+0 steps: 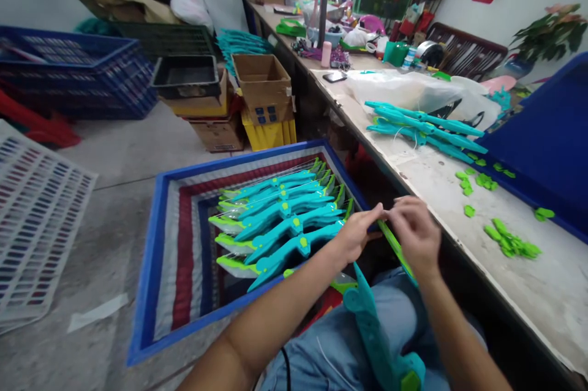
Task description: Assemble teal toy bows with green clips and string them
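A turquoise and green toy bow (pixel 373 323) lies across my lap, its bright green tip (pixel 390 238) rising between my hands. My left hand (pixel 358 233) is closed, thumb and fingers pinched at the end of that tip. Close beside it my right hand (pixel 416 235) is curled with its fingertips pressed together, slightly blurred. What the right fingers hold is too small to make out. A thin white string (pixel 331 361) trails over my jeans. To the left, several strung toy bows (pixel 285 207) lie side by side in a blue-rimmed crate (pixel 149 256) with a striped lining.
On the worktable (pixel 459 207) at right are turquoise bow parts (pixel 422 127), small green pieces (pixel 512 239) and a blue bin (pixel 546 140). Cardboard boxes (pixel 264 81) stand beyond the crate. A white basket (pixel 37 219) is at far left. The table edge runs close by my right arm.
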Motion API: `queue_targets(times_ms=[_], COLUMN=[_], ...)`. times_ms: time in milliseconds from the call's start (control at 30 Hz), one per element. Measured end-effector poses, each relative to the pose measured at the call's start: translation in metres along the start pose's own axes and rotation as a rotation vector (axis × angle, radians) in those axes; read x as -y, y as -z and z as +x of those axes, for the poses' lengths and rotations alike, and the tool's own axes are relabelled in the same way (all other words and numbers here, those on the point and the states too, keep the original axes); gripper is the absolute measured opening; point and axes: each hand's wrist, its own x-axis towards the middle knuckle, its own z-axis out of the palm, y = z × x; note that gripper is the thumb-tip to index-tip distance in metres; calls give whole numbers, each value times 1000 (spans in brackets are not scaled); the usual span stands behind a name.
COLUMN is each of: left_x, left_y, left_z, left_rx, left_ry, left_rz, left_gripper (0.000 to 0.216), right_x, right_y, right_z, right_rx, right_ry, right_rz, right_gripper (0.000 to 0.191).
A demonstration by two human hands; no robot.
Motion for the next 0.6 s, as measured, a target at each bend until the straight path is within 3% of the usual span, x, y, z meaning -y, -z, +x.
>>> queue_targets(times_ms=[100,233,300,467,600], left_x=[-11,-20,-21,-20,-24], left_y=[6,12,11,7,12], left_z=[7,4,2,-2,-3], left_rx=[-41,-211,-235,-173,-84], left_ry=[50,-294,-344,-81,24], left_rz=[0,466,496,200,139], left_gripper=[22,8,5,14,24], right_x=[0,-20,-23,-15,-12], right_y=[-19,-31,-34,-41,-41], right_z=[-43,-61,-57,-45,-42], right_rx=[66,-43,-102,-220,-185], right_ry=[26,-146,-211,-201,-84], right_rz=[14,90,133,206,141], right_gripper=[11,11,11,9,13])
